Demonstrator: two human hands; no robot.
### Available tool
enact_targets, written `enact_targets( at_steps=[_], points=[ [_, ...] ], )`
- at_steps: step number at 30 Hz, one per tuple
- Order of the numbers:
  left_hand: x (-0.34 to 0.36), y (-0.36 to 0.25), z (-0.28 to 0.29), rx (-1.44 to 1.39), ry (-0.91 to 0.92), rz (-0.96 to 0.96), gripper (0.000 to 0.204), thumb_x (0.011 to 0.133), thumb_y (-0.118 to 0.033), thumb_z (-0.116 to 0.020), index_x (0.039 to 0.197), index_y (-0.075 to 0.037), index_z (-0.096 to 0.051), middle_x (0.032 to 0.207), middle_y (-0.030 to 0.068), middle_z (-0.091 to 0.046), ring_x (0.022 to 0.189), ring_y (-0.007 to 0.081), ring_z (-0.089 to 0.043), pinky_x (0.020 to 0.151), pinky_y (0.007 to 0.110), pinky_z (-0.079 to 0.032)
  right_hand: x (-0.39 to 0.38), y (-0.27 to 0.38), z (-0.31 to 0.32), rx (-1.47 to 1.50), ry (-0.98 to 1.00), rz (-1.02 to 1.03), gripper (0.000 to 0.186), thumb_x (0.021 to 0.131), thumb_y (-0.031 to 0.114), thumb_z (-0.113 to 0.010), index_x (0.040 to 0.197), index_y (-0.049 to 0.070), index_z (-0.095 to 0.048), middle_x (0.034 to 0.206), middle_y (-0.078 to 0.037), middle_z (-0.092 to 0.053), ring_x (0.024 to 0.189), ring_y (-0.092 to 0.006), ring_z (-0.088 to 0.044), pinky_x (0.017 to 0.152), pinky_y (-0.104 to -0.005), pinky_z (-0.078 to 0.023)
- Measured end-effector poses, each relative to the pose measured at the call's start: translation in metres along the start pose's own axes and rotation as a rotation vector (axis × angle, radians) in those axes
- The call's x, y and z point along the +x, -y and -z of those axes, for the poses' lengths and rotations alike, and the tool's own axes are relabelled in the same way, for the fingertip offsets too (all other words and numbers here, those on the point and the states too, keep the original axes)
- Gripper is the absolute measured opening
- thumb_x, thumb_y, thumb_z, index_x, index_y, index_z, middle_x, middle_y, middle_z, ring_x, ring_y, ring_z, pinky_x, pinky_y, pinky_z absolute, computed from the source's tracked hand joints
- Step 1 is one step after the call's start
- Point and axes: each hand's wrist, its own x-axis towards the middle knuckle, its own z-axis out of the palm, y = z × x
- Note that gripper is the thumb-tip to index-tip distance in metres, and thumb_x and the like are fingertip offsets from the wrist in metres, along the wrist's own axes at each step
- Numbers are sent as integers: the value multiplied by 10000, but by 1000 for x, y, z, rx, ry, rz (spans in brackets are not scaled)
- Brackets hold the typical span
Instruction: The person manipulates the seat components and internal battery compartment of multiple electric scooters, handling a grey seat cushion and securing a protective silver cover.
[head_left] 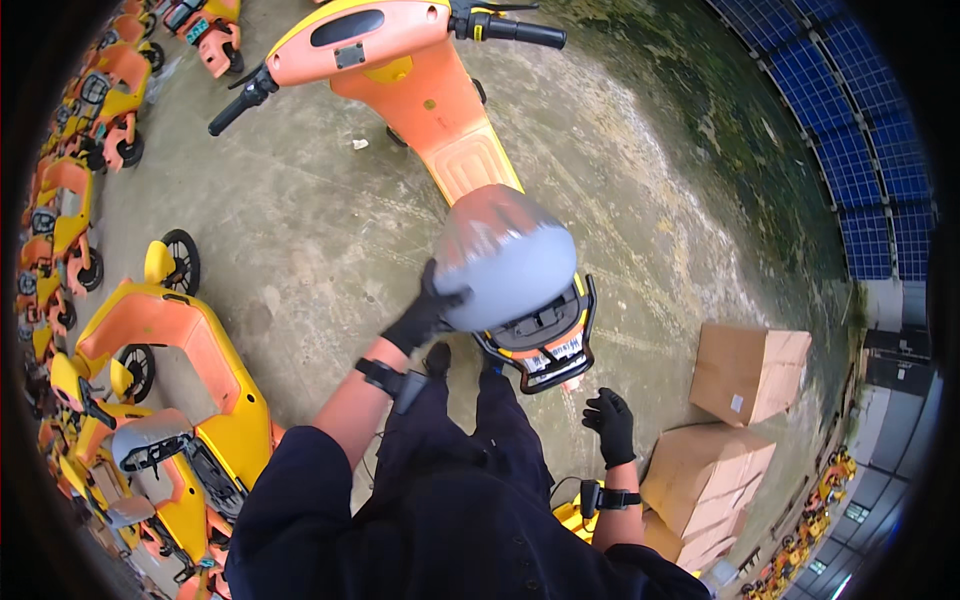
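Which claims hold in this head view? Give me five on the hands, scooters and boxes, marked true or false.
1. The black-gloved left hand touches the rounded grey seat. True.
2. The black-gloved right hand grips a handlebar. False: it is apart from the orange-and-yellow scooter in front, fingers curled.
3. More yellow-and-orange scooters stand on the person's left. True.
4. The brown cardboard boxes are on the person's left. False: they are on the right.
5. A black band is worn near each hand. True.
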Motion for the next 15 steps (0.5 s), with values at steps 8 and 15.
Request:
enact_targets(
  at_steps=[8,15],
  points=[
    [30,189,26,32,-348,-357,859,779,-70,-635,1384,-207,-40,1306,73,-294,1086,178,-416,819,282,-431,-50,-32,-54,-55,74,-153,309,865,203,-521,1120,33,-487,862,-119,-612,667,-196,-609,575,-302,-516],
    [21,204,10,-88,-341,-216,788,746,-64,-647,1340,-52,-129,1253,105,-347,998,173,-460,790,298,-451,-41,-26,-55,-409,81,43,343,857,149,-524,1161,6,-456,881,-99,-599,709,-157,-595,597,-264,-489]
  ],
)
